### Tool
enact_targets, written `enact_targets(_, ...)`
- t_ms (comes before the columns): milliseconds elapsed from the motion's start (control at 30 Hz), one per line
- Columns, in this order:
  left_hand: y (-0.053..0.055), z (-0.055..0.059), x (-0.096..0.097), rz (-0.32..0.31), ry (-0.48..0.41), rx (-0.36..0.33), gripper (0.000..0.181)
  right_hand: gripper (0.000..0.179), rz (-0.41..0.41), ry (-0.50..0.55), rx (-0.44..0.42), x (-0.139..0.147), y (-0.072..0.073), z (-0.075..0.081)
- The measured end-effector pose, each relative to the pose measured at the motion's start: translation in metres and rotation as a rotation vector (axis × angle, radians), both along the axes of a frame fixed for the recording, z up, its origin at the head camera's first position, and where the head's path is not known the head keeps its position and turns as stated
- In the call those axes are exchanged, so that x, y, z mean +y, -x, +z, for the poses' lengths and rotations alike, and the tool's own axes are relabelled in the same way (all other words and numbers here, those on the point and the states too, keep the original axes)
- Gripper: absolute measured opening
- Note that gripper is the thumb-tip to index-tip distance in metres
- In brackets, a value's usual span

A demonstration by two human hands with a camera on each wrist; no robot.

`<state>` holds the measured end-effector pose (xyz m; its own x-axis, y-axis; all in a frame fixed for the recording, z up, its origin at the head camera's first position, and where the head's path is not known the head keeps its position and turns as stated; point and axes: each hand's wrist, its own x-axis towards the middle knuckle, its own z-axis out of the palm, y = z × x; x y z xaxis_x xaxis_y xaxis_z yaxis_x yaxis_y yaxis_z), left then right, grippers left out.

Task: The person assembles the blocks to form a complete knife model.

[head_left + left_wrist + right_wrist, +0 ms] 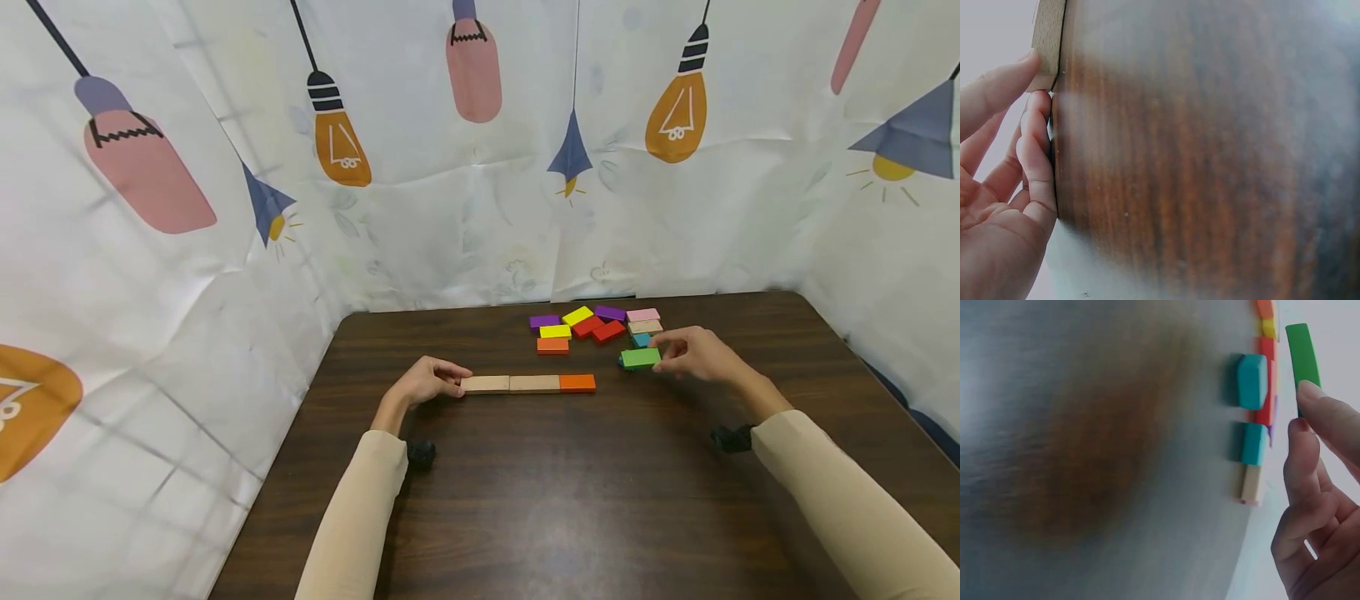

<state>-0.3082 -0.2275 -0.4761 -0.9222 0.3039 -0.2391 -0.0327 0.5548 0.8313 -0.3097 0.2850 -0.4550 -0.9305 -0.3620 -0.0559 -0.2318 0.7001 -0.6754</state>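
Note:
A row of three blocks lies on the table: a plain wooden block at the left, another wooden block and an orange block at the right end. My left hand holds the left end of the row between thumb and fingers; the left wrist view shows the thumb on that block's face. My right hand pinches one end of a green block, raised above the table in the right wrist view. Below it, a teal block stands on the table, with a second teal block beside it.
Behind the row lies a loose group of blocks, including a purple block, a yellow block, an orange block, a red block and a pink block. A patterned curtain hangs behind the dark wooden table.

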Motion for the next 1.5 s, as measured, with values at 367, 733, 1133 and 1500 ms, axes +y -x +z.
enact_targets(367, -0.001, 0.001, 0.0, 0.0, -0.009, 0.001, 0.033, 0.038, 0.074, 0.006, -0.144, 0.003, -0.019, -0.018)
enact_targets(733, -0.003, -0.003, -0.001, -0.007, -0.026, -0.002, 0.033, 0.037, 0.103, 0.019, -0.19, -0.01, -0.016, -0.023)
enact_targets(1133, -0.003, -0.003, -0.002, 0.002, -0.025, 0.002, 0.033, 0.032, 0.109, -0.009, -0.19, -0.024, -0.009, -0.023)
enact_targets(1500, -0.004, -0.001, -0.001, 0.0, -0.044, -0.001, 0.033, 0.034, 0.101, -0.012, -0.22, -0.029, 0.002, -0.022)
